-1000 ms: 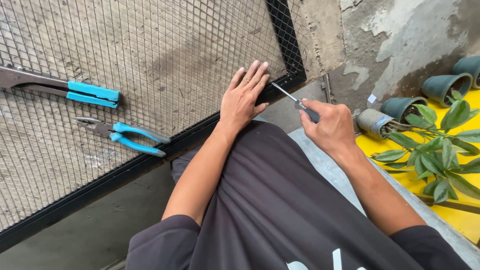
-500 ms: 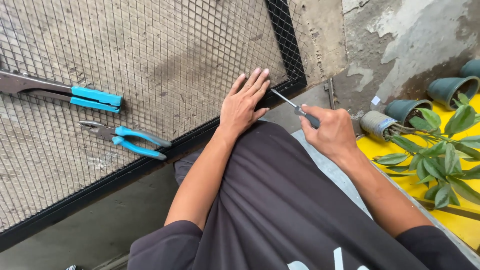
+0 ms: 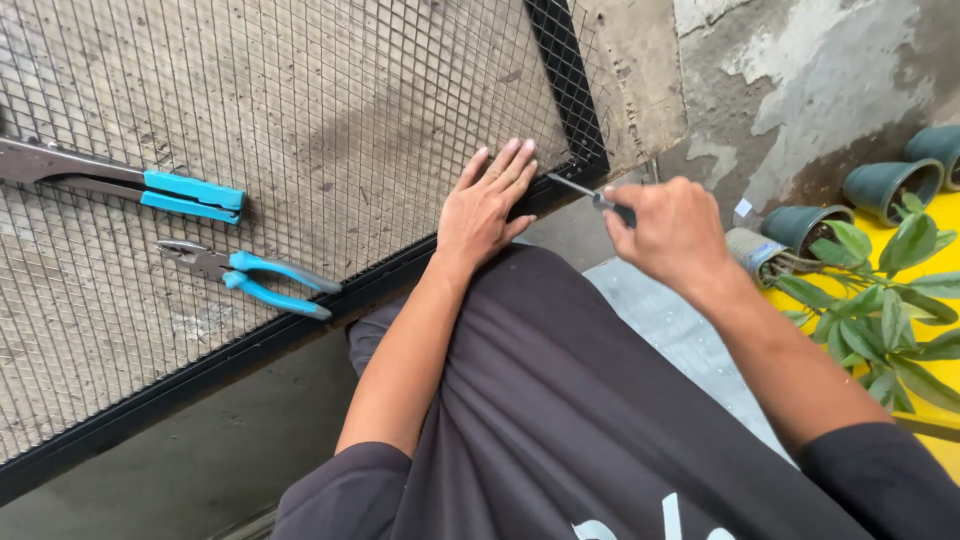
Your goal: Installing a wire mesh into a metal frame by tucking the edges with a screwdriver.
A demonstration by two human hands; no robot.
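Note:
My left hand [image 3: 488,205] lies flat, fingers together, on the wire mesh panel [image 3: 300,120] near its black frame edge [image 3: 400,270]. My right hand [image 3: 668,232] is closed around the handle of a thin screwdriver [image 3: 580,190], whose metal tip points at the frame corner just right of my left fingertips. My dark-trousered knee sits under both forearms.
Blue-handled pliers [image 3: 250,275] and blue-handled snips [image 3: 130,185] lie on the mesh at left. Green pots [image 3: 810,225] lie tipped at right, beside a leafy plant [image 3: 880,310] on a yellow surface. Beyond the frame corner stands a stained concrete wall [image 3: 800,90].
My right hand with the screwdriver has shifted slightly along the frame corner. My left hand stays pressed on the mesh.

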